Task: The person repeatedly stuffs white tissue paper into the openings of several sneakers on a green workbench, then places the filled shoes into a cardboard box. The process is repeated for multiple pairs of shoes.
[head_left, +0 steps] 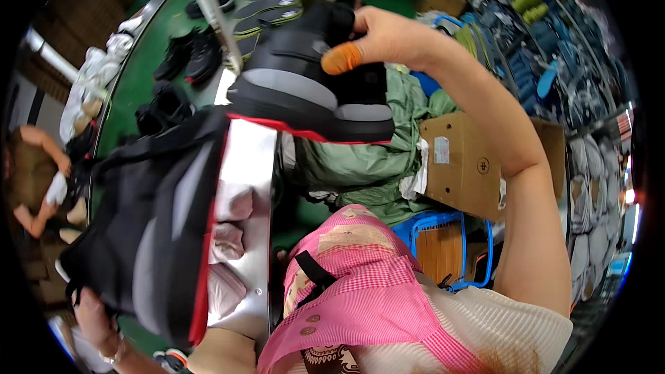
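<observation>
My right hand (381,38), with an orange cover on its thumb, grips a black shoe (294,86) by its upper part. That shoe has grey side panels and a red line along its sole, and it is held up over the bench edge. At the lower left my left hand (95,315) is closed at the end of a second, matching black shoe (163,228), which looms large and close. Part of its fingers are hidden behind the shoe. The two shoes are near each other, their red-edged soles turned toward my body.
More black shoes (202,55) stand on the green conveyor belt (131,97), with insoles (270,10) near its far end. Pale wrapped bundles (228,235) lie beside the metal edge. A cardboard box (457,159) and a blue-framed stool (443,221) are at right. Co-workers' arms show left and top.
</observation>
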A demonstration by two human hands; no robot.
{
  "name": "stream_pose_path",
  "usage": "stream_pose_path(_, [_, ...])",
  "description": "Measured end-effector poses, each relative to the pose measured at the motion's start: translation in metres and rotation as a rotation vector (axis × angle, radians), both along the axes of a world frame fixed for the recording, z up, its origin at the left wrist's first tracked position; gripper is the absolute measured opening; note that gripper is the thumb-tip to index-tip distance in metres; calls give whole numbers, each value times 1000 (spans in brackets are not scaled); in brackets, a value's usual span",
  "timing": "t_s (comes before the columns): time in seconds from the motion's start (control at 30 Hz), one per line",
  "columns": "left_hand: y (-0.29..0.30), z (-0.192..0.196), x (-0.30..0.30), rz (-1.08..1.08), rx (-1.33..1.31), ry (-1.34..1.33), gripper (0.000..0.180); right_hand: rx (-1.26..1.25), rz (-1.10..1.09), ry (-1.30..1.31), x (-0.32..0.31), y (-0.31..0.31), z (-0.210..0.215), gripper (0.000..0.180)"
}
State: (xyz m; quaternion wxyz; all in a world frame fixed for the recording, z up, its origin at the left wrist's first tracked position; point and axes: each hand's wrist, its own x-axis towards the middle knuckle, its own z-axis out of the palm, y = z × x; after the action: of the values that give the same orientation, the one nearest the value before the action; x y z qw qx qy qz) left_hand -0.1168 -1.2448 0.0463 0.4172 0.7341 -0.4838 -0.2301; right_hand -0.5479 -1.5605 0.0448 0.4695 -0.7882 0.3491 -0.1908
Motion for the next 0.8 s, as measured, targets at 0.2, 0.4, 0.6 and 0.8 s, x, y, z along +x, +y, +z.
stream_pose_path(0.2, [-239,-67,-185,-494,436,219,35,213,-489,49,-132,-27,-142,49])
stream_pose_path(0.4, [-307,-200,-284,-751,335,187,38,138,-772,185,-189,-13,-277,44])
stream_pose_path(0.6, [-339,-337,-347,-900,7,-519,38,11,-900,343,-221,0,-399,39])
stream_pose_path(0.8, [-348,-478,-342,-1117,204,-674,44,-99,-786,663,-199,32,-508,42])
